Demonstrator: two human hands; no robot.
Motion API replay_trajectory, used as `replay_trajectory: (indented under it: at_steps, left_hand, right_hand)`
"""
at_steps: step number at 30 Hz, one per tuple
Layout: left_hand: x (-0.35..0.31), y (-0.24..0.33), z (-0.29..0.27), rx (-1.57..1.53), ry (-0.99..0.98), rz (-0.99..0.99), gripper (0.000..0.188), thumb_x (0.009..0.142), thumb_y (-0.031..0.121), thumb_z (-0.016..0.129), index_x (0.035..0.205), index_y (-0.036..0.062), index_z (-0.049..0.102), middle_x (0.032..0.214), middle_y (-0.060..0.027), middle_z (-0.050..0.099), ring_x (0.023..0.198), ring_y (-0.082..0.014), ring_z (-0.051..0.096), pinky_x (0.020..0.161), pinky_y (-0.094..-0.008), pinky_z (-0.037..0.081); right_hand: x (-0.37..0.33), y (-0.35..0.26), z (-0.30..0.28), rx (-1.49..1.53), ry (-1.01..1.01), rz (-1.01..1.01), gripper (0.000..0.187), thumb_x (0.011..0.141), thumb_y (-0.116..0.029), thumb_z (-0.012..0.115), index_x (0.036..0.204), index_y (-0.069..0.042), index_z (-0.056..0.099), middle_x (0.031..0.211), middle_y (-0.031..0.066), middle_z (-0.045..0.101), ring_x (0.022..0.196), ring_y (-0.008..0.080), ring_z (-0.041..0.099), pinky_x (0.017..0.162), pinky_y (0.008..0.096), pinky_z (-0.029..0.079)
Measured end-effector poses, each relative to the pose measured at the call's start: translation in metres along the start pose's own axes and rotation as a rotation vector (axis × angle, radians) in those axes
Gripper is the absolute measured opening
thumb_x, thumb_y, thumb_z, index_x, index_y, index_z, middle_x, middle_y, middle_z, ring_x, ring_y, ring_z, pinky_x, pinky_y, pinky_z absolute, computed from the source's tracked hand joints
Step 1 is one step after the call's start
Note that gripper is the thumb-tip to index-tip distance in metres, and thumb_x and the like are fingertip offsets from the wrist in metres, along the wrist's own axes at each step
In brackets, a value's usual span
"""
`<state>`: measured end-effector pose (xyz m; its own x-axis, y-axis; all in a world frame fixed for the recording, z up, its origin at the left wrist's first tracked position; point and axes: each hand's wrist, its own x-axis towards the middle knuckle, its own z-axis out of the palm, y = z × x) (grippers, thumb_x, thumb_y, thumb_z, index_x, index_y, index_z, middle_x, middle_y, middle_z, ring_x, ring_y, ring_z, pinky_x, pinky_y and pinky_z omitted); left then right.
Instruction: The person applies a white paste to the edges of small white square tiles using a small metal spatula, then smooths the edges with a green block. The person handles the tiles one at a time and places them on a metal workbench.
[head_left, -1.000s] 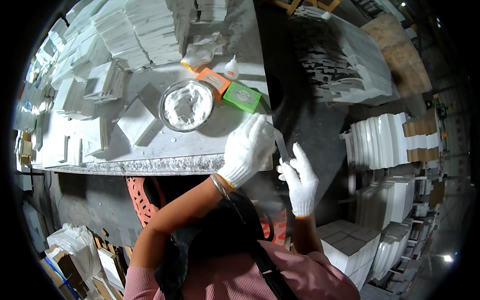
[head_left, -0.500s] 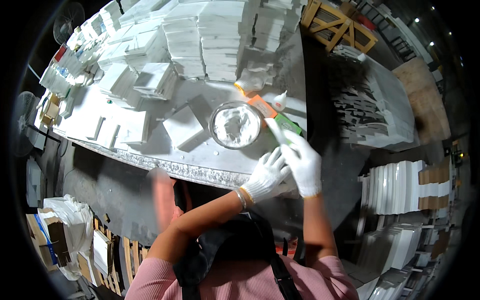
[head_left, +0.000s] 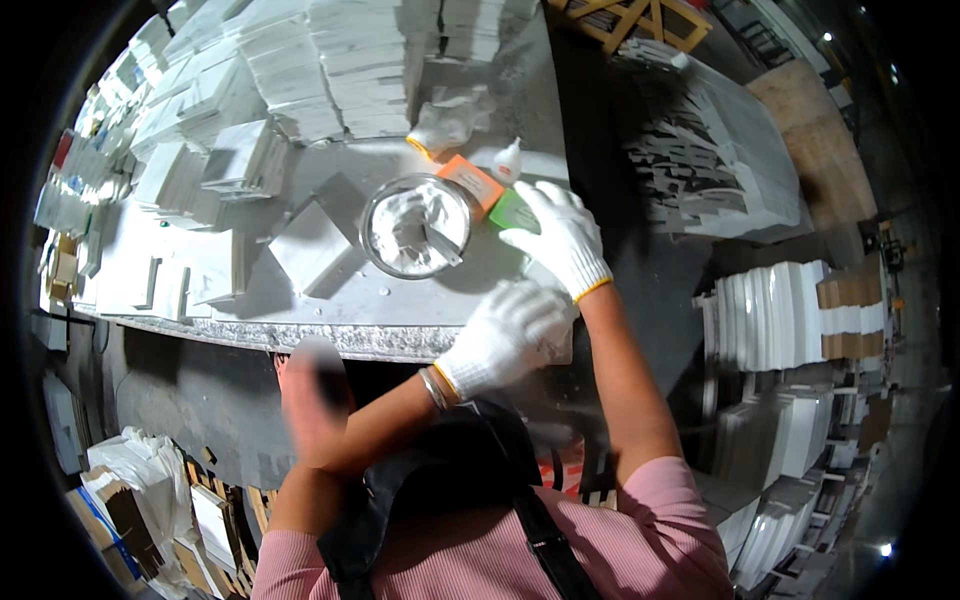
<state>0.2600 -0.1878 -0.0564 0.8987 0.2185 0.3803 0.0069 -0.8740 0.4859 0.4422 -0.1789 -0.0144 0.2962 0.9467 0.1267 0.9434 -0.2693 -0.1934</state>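
Note:
My right hand (head_left: 568, 240), in a white knitted glove, has its thumb and fingers apart over the edge of a green box (head_left: 514, 212); whether it touches the box I cannot tell. My left hand (head_left: 505, 338), gloved the same way and blurred, is at the table's front edge with its fingers loosely extended, and I see nothing held in it. To the left of my right hand stands a round clear bowl (head_left: 367, 243) of white paste (head_left: 405, 222). A flat grey scraper-like strip (head_left: 441, 244) leans in the paste. An orange box (head_left: 470, 184) lies against the green one.
A white squeeze bottle (head_left: 508, 162) and a crumpled glove (head_left: 450, 122) lie behind the boxes. One white tile (head_left: 311, 248) rests left of the bowl. Tall tile stacks (head_left: 365, 70) fill the table's back and left. Slabs (head_left: 740, 150) stand beyond its right side.
My right hand has let go of the pale flat tool and opened toward the green box; a similar strip now shows in the bowl. The whole view has shifted, moving the table leftward.

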Motion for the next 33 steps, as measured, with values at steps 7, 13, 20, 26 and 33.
replay_trajectory:
  at_steps: [7, 13, 20, 26, 33]
  left_hand:
    - [0.007, -0.022, -0.002, 0.031, -0.093, -0.081, 0.065, 0.070, 0.033, 0.081, 0.128, 0.0134, 0.058, 0.140, -0.0117, 0.050, 0.130, -0.0377, 0.047, 0.105, -0.0520, 0.040]
    - [0.015, -0.012, 0.002, 0.018, -0.094, -0.123, 0.061, 0.069, 0.037, 0.081, 0.123, 0.0161, 0.063, 0.135, -0.0081, 0.052, 0.126, -0.0325, 0.049, 0.100, -0.0486, 0.042]
    - [0.027, -0.008, 0.004, 0.108, -0.214, -0.154, 0.072, 0.072, 0.051, 0.079, 0.132, 0.0172, 0.058, 0.145, -0.0111, 0.044, 0.133, -0.0370, 0.042, 0.106, -0.0520, 0.038]
    - [0.036, -0.012, 0.014, 0.111, -0.231, -0.136, 0.089, 0.071, 0.053, 0.079, 0.144, 0.0120, 0.046, 0.155, -0.0171, 0.032, 0.144, -0.0411, 0.029, 0.116, -0.0571, 0.028]
    - [0.036, -0.010, 0.012, 0.116, -0.231, -0.121, 0.092, 0.071, 0.054, 0.077, 0.145, 0.0100, 0.043, 0.153, -0.0178, 0.035, 0.144, -0.0406, 0.029, 0.117, -0.0573, 0.026]
  right_hand:
    - [-0.014, 0.025, -0.019, 0.200, 0.102, -0.036, 0.061, 0.082, -0.034, 0.073, 0.138, -0.017, 0.056, 0.121, 0.0146, 0.065, 0.106, 0.0339, 0.063, 0.095, 0.0413, 0.050]
    - [-0.122, 0.072, -0.009, 1.335, 0.305, 0.715, 0.055, 0.094, -0.027, 0.061, 0.145, -0.010, 0.048, 0.118, 0.0055, 0.064, 0.096, 0.0156, 0.066, 0.080, 0.0285, 0.052]
    - [-0.166, 0.069, 0.033, 1.554, 0.406, 0.807, 0.062, 0.095, -0.030, 0.063, 0.149, -0.007, 0.044, 0.137, 0.0074, 0.057, 0.118, 0.0186, 0.058, 0.088, 0.0317, 0.051]
    - [-0.157, 0.044, 0.020, 1.435, 0.398, 0.726, 0.068, 0.096, -0.031, 0.062, 0.153, -0.005, 0.037, 0.146, 0.0084, 0.048, 0.130, 0.0190, 0.048, 0.108, 0.0334, 0.037]
    - [-0.136, 0.051, 0.044, 1.280, 0.347, 0.676, 0.072, 0.098, -0.038, 0.059, 0.156, -0.005, 0.030, 0.148, 0.0110, 0.045, 0.125, 0.0167, 0.049, 0.104, 0.0295, 0.040]
